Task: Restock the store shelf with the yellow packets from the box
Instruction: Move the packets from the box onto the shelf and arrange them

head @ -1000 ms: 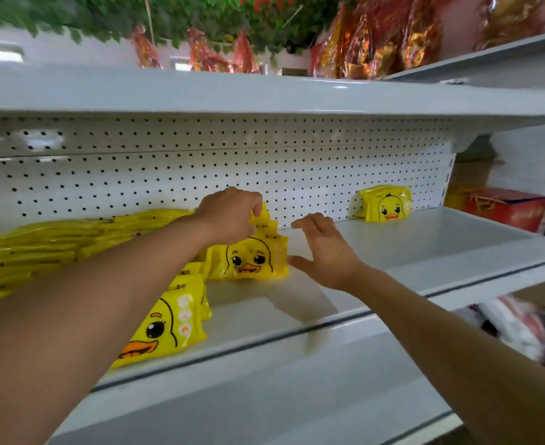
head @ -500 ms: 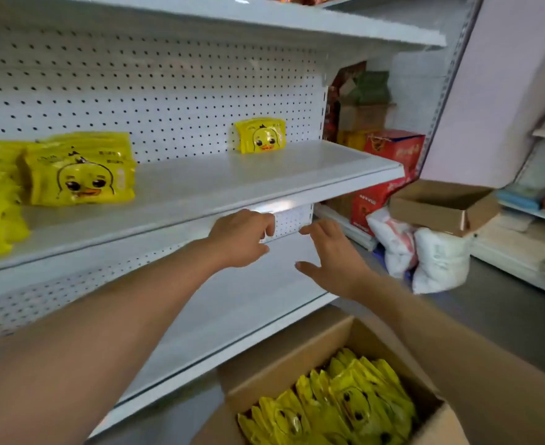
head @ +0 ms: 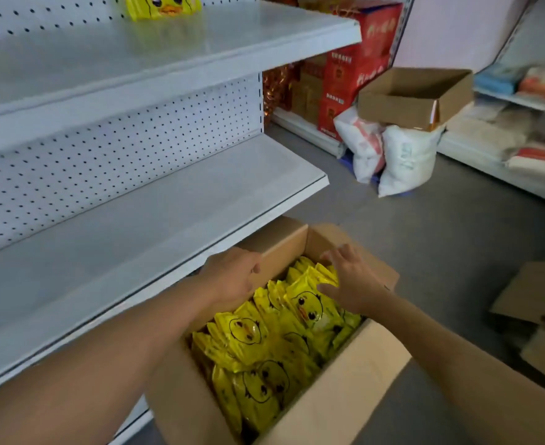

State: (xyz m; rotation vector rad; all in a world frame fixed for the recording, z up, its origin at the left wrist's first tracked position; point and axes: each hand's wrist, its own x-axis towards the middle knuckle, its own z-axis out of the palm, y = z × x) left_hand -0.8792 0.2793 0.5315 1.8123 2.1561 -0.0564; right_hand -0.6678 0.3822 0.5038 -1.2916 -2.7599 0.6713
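Our hands over the box of yellow packets

We see the cardboard box (head: 338, 393) on the floor beside the white shelf (head: 155, 200), full of yellow packets (head: 251, 335) printed with duck faces. Our left hand (head: 232, 277) hovers at the box's near-shelf wall, fingers loosely curled, holding nothing. Our right hand (head: 351, 281) has its fingers spread on the top packets. One yellow packet (head: 163, 6) stands on the upper shelf.

Grey floor (head: 457, 226) under open box (head: 345, 390); white shelf (head: 168, 49) bearing one yellow packet (head: 163, 6).
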